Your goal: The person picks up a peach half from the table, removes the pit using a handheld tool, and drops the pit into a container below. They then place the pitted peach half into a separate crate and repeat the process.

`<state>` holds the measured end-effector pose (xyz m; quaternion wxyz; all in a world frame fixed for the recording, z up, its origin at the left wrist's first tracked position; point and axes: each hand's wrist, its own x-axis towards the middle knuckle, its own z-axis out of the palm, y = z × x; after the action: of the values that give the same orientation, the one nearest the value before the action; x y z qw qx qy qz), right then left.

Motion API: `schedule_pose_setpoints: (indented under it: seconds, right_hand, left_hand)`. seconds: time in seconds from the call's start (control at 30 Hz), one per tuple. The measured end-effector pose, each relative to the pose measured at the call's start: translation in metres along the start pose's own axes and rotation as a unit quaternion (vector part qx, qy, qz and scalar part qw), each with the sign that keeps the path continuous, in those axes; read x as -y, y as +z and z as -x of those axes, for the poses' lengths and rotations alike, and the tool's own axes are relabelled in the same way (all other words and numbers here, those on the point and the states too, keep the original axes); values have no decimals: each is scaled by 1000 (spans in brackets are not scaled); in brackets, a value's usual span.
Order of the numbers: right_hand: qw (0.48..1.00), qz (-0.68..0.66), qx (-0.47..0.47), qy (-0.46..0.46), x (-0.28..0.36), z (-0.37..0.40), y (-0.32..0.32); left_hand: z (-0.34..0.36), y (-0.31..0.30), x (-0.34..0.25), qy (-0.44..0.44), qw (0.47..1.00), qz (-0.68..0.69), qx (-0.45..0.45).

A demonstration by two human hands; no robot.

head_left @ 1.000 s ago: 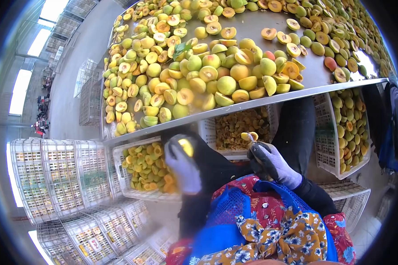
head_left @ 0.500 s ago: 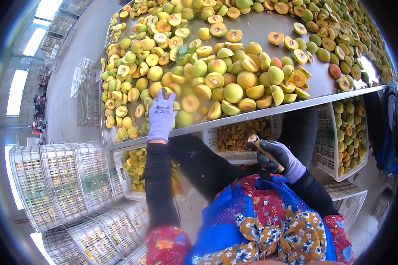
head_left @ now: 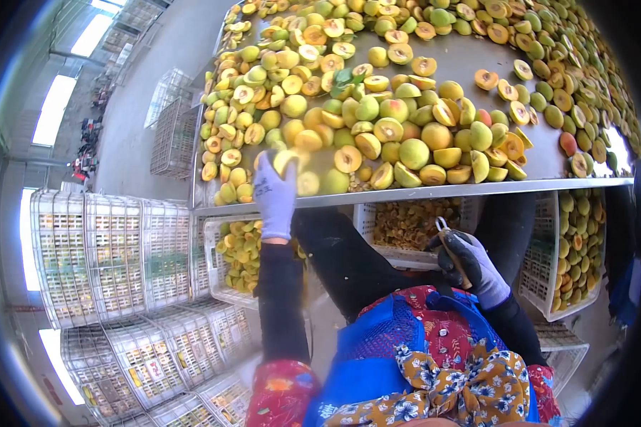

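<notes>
My left hand (head_left: 275, 193), in a pale purple glove, is at the near edge of the metal table (head_left: 434, 191). Its thumb and fingers are closed round a yellow-green fruit half (head_left: 285, 162), slightly blurred. Whole and halved fruits (head_left: 413, 153) lie piled just beyond and to the right of it. Lower right, my right hand (head_left: 470, 265), in a dark-palmed purple glove, grips a wooden-handled tool (head_left: 454, 257) with a looped metal tip. That hand is over my lap, in front of a white crate of small fruit pieces (head_left: 413, 226).
Below the table edge stand a crate of fruit (head_left: 241, 257) at left and another crate (head_left: 575, 249) at right. Stacked wire-framed crates (head_left: 114, 263) fill the left side. More fruit covers the table's far right. Part of a person in blue (head_left: 625, 285) shows at the right edge.
My left hand has drawn back toward the table edge, with a fruit half now between its fingers. The view has shifted, and my right hand still holds the tool, its metal tip now showing.
</notes>
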<state>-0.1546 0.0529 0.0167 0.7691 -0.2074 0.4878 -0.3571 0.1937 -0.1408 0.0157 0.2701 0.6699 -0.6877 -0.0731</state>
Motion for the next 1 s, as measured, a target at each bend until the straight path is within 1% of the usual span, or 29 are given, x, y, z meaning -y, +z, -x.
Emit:
schedule_pose_setpoints:
  seconds: [0.03, 0.07, 0.13, 0.17, 0.23, 0.3, 0.4, 0.43, 0.47, 0.5, 0.53, 0.57, 0.6, 0.67, 0.7, 0.73, 0.77, 0.8, 0.87, 0.9, 0.93, 0.97, 1.0]
  right_hand:
    - [1000, 6, -14, -16, -7, -1, -4]
    - [1000, 3, -18, -12, -10, -1, -6]
    - [999, -2, -33, -6, -13, 1, -10]
    - [999, 5, -51, 4, -18, -3, -13]
    - [999, 1, -52, 3, -10, -3, -6]
    - [999, 15, -51, -4, -10, -4, -1]
    - [997, 67, -41, -28, -10, -11, 4]
    - [995, 88, -40, -29, -6, -10, 8]
    - [993, 107, -39, -30, -4, -9, 10]
    - [995, 88, -40, -13, -7, -9, 7]
    - [995, 88, -46, -31, -6, -9, 9]
    - [994, 86, -52, -48, -6, -9, 14]
    - [993, 84, -59, -60, -7, -6, 18]
    - [959, 250, -54, -123, 0, -2, 24]
    - [932, 325, -48, -157, 7, 2, 31]
    - [897, 399, -43, -188, 12, 4, 37]
    - [875, 420, -40, -239, 11, 4, 41]
    - [847, 452, -42, -277, 12, 5, 45]
    - [813, 505, -44, -286, 20, 7, 52]
    - [800, 516, -58, -300, 22, 8, 54]
    - [788, 526, -70, -313, 24, 9, 56]
    - [774, 536, -81, -327, 24, 11, 55]
    - [769, 547, -90, -319, 22, 12, 53]
  left_hand:
    - [-6, -13, 11, -34, 996, -75, -39]
    - [-13, -27, 23, -66, 984, -149, -78]
    - [-27, -30, 77, -71, 960, -257, -87]
    - [-28, -30, 83, -67, 938, -315, -127]
    - [-35, -29, 68, -101, 955, -277, -15]
    - [-33, -8, 51, -131, 964, -214, 88]
    - [-29, 20, 42, -48, 955, -248, 154]
    - [-28, 18, 46, -23, 974, -163, 155]
    - [-23, 18, 47, -11, 990, -81, 115]
    - [-16, 16, 45, 2, 997, 1, 74]
    - [-10, 13, 44, 16, 996, 83, 33]
    - [-2, 16, 50, -12, 971, 239, 30]
    - [10, 5, 24, -89, 897, 427, 68]
    - [36, -12, -21, -128, 822, 541, 124]
    - [48, -14, -41, -141, 773, 595, 168]
    - [61, -13, -60, -154, 718, 645, 211]
    - [73, -9, -75, -173, 709, 648, 218]
    - [83, 6, -83, -119, 680, 687, 228]
    - [102, 28, -94, -158, 600, 745, 243]
    - [111, 35, -105, -171, 611, 738, 229]
    - [121, 41, -109, -158, 687, 670, 230]
    - [126, 38, -122, -161, 680, 676, 235]
    - [128, 33, -135, -164, 673, 681, 238]
